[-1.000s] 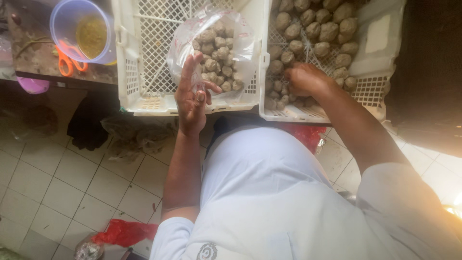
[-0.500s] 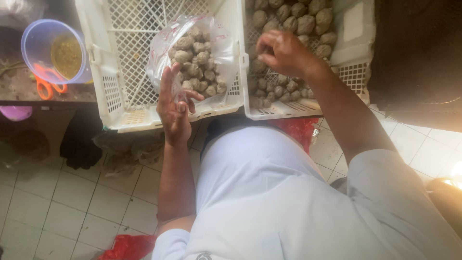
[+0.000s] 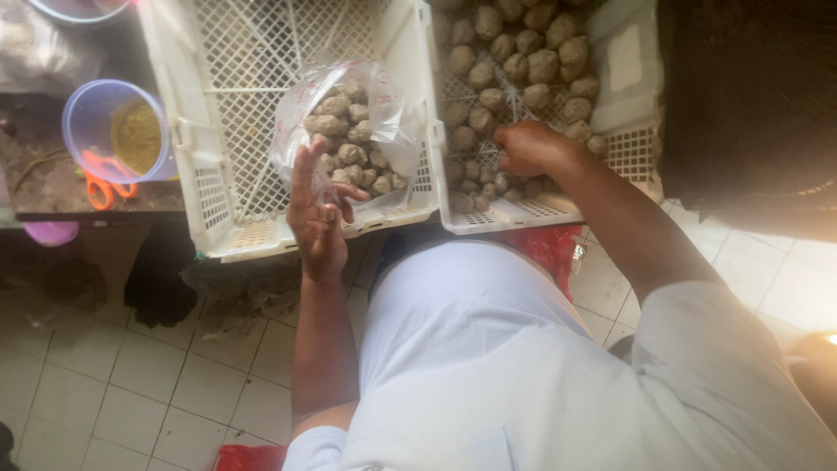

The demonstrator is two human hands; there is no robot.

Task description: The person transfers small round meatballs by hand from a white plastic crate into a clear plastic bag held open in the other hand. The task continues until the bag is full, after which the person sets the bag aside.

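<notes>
Item 1, left hand (image 3: pixel 318 218): I see it raised at the near edge of the left crate (image 3: pixel 218 187), palm turned inward, fingers (image 3: pixel 301 174) spread and straight, thumb crooked toward the bag (image 3: pixel 349 131). It touches the bag's near side; I cannot tell whether it pinches the plastic.

Item 2, bag: clear plastic, mouth open upward, partly filled with balls (image 3: pixel 344 153), brownish and lumpy. It sits inside the left crate, against the wall next to the right crate (image 3: pixel 628 148).

Item 3, right hand (image 3: pixel 527 148): resting on the loose balls (image 3: pixel 523 61) in the right crate, knuckles up, fingers curled down and together into the heap. What they grip is hidden from me.

Item 4, crates: two, white, lattice plastic, side by side and touching. The left one holds only the bag; the right one is heaped with balls.

Item 5, worktop (image 3: pixel 52 179): dark, left of the crates. On it a clear tub (image 3: pixel 118 131) with a yellowish-brown filling, and orange scissors (image 3: pixel 103 179) just beside it.

Item 6, floor (image 3: pixel 131 384): pale tiles below the worktop
</notes>
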